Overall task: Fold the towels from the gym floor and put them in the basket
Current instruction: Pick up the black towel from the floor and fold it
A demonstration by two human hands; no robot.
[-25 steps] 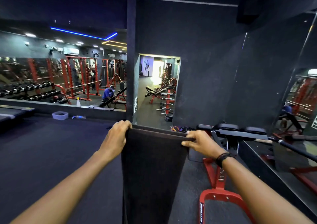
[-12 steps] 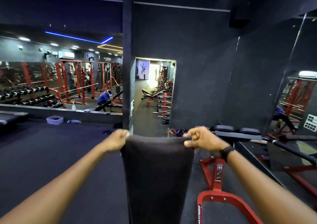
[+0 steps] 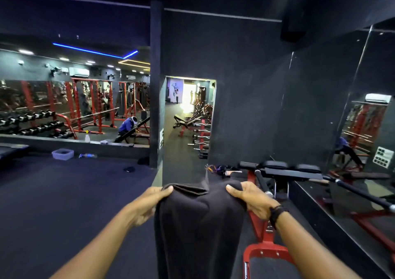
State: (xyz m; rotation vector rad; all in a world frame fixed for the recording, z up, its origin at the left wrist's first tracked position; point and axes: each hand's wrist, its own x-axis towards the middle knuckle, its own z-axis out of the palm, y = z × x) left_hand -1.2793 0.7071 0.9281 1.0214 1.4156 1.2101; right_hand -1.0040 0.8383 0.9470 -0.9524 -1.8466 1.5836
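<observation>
1. The towel [image 3: 198, 225] is off the gym floor [image 3: 64, 204], held up at chest level in front of the person and hanging down out of the bottom of the view. It is a dark, doubled length of cloth, with layered edges showing along the top.

2. The left hand [image 3: 149, 204] has its grip clenched on the top left corner, thumb over the front edge and fingers curled behind the cloth. The right hand [image 3: 252, 199] grasps the top right corner in the same way, thumb lying across the upper edge. A dark band sits on the right wrist.

3. Between the two grips the top edge sags and puckers, so the cloth looks soft and limp, with no stiffness of its own. It will likely drape wherever it is unsupported and should be light enough for a corner pinch.

4. Judged from this, the best holds are the top corners, kept level and drawn apart to pull the edge straight before the next fold. Bunched layers could slip against each other, so each grip should catch all the layers.

5. A red-framed bench [image 3: 277, 171] stands just to the right, near the hanging cloth. A pale plastic tub [image 3: 63, 153] sits well away by the far wall. I cannot tell whether that tub is the basket.
</observation>
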